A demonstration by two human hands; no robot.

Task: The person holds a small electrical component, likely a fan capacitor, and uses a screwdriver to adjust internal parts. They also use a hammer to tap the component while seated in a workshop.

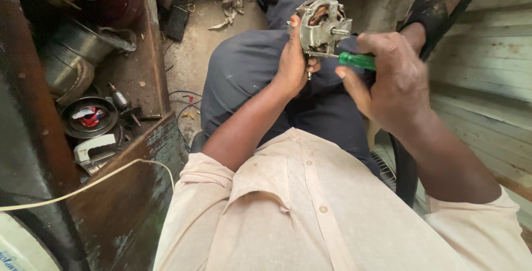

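My left hand [292, 60] grips a small grey metal electric motor [321, 25] from the left side and holds it up over my lap. Copper windings show inside its housing, and a short shaft sticks out to the right. My right hand [390, 77] is closed around a screwdriver with a green handle [356, 60]. The screwdriver's metal shank points left and meets the lower edge of the motor. My dark trousers lie under both hands.
On the left, a wooden crate [158, 88] holds metal pots [72, 55], a round dark lid [88, 117], a small rotor [119, 100] and a white cable [83, 185]. Loose wires [185, 110] lie on the dirt floor. A black sandal [440, 5] rests by wooden planks [487, 66] on the right.
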